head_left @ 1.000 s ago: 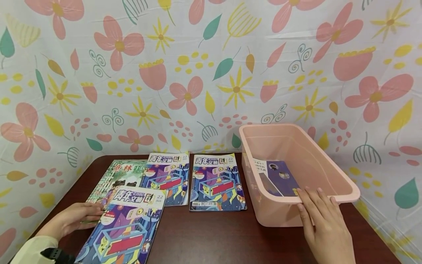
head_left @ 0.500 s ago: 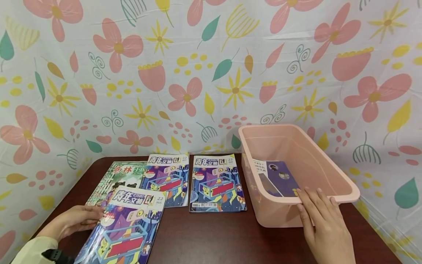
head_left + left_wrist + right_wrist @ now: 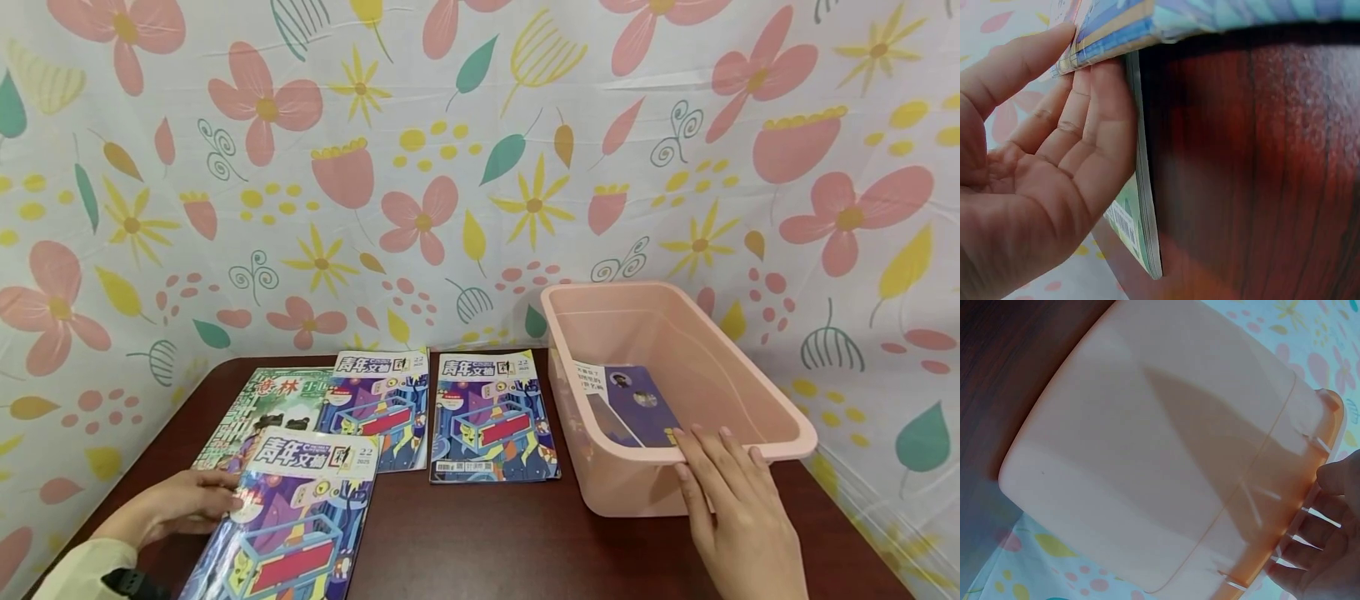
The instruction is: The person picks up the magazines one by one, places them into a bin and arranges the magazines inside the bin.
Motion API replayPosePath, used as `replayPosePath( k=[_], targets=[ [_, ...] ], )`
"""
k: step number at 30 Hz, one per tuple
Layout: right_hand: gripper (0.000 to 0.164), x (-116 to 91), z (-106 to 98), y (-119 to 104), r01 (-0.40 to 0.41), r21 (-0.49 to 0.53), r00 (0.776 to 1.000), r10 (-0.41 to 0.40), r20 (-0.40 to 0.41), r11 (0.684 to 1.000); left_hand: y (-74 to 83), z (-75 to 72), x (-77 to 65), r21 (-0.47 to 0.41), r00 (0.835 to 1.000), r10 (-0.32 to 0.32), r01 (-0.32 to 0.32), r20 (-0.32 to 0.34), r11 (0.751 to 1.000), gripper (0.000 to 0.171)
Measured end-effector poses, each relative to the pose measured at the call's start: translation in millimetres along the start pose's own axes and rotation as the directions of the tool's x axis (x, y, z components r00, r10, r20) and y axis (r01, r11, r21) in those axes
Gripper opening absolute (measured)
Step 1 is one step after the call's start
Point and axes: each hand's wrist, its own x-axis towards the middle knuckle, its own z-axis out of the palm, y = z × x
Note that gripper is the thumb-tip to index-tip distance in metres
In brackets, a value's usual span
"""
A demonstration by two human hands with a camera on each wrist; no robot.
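My left hand pinches the left edge of a purple magazine with a red panel on its cover. In the left wrist view, the thumb lies at the edge of this magazine and the fingers reach beneath it. A green magazine lies under and behind it; its spine stretches below the fingers in that view. At the right, my right hand rests on the front rim of a pink plastic bin, fingers straight over the edge. The right wrist view has the fingers at the rim, beside the bin's outer wall.
Two more magazines with the same purple cover, one overlapping the green magazine and one beside the bin, lie on the dark wooden table. Inside the bin is a purple-and-white booklet. A floral curtain hangs close behind.
My left hand has shifted slightly right and onto the front purple magazine's edge, and that magazine has moved a little with it. The right hand and bin stay in place.
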Motion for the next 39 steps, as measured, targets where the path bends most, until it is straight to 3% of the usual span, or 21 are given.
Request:
replayPosePath(
  k=[5,11,15,23,29,39],
  targets=[
    [0.050,0.0,0.4,0.1,0.005,-0.002,1.000,-0.005,-0.005,1.000,1.8,3.2,1.7,0.004,0.999,-0.032,0.032,-0.005,0.999,0.075],
    [0.050,0.5,0.7,0.3,0.008,0.001,1.000,-0.008,-0.019,1.000,2.4,3.3,0.7,0.025,1.000,-0.021,0.021,-0.018,0.999,0.074],
    [0.051,0.9,-0.2,-0.7,-0.002,-0.001,1.000,0.002,-0.006,1.000,1.9,3.6,-1.3,-0.009,1.000,-0.015,0.015,-0.019,1.000,0.076],
    [0.050,0.7,1.0,-0.5,0.007,-0.001,1.000,-0.007,-0.025,1.000,-2.5,3.3,-5.2,-0.155,0.991,0.089,-0.073,0.097,0.985,0.070],
    [0.050,0.9,0.9,-1.1,0.002,-0.004,1.000,-0.002,-0.018,1.000,-3.9,5.3,-2.0,-0.233,0.979,0.133,-0.095,0.153,0.968,0.069],
    [0.051,0.5,0.3,-1.9,-0.004,0.001,1.000,0.004,-0.010,1.000,1.4,17.4,-2.1,-0.247,0.976,0.177,-0.142,0.125,0.958,0.072]
  ],
)
